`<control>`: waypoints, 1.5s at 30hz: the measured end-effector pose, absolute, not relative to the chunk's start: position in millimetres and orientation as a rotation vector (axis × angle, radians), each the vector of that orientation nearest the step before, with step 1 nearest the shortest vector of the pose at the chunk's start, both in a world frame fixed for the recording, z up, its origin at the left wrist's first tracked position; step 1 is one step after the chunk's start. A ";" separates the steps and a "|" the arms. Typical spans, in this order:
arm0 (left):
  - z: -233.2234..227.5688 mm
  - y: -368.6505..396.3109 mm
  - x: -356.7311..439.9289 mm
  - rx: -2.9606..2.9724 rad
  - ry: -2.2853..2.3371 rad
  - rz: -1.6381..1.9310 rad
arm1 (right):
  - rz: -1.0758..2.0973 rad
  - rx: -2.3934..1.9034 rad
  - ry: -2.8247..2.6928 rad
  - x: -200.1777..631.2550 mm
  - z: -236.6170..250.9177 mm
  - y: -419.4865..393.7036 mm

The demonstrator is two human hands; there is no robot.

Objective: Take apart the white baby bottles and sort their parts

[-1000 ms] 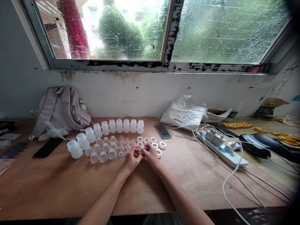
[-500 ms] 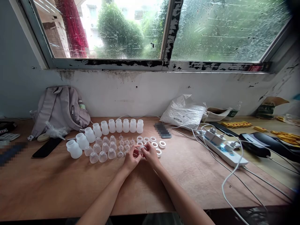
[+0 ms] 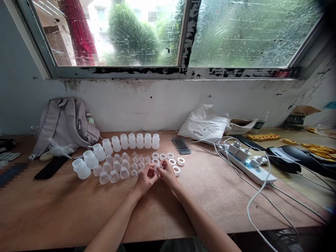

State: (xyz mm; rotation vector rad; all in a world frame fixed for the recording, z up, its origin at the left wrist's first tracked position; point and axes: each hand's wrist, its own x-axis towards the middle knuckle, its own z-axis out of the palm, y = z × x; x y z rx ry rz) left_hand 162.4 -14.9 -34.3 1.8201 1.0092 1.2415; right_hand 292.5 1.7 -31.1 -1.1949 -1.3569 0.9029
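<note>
My left hand [image 3: 147, 176] and my right hand [image 3: 167, 171] meet above the table, both closed at the fingertips on one small whitish ring [image 3: 158, 168]. Fingers cover much of it, and a clear part seems to be with it. Just beyond and to the right lie several white screw rings [image 3: 180, 161]. Left of my hands are clear silicone nipples [image 3: 134, 166] in short rows, partly hidden by my left hand. Farther left stand translucent dome caps [image 3: 114, 176]. White baby bottles without tops [image 3: 123, 141] form a curved line behind the caps.
A grey backpack [image 3: 65, 122] and a black phone [image 3: 51, 168] are at the left. A silver padded bag [image 3: 204, 122] leans by the wall. At the right, a power strip [image 3: 246, 164] trails white cables [image 3: 252, 206] across the wooden table [image 3: 210, 206], near a black device [image 3: 285, 161].
The view has shifted slightly. My hands stay together at the same spot, with the piece between them turned a little and more covered by the fingers.
</note>
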 end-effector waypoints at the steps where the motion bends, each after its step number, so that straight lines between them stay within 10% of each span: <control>1: -33.9 -15.3 162.1 1.826 1.006 1.239 | 0.900 -1.198 -1.365 292.5 -30.9 2.0; 38: -10.2 -13.0 115.0 2.471 1.109 1.270 | 1.409 -0.966 -1.488 271.2 10.9 -22.0; 45: -4.9 3.0 83.1 2.402 1.452 1.465 | 0.666 -1.306 -1.408 291.9 21.0 65.8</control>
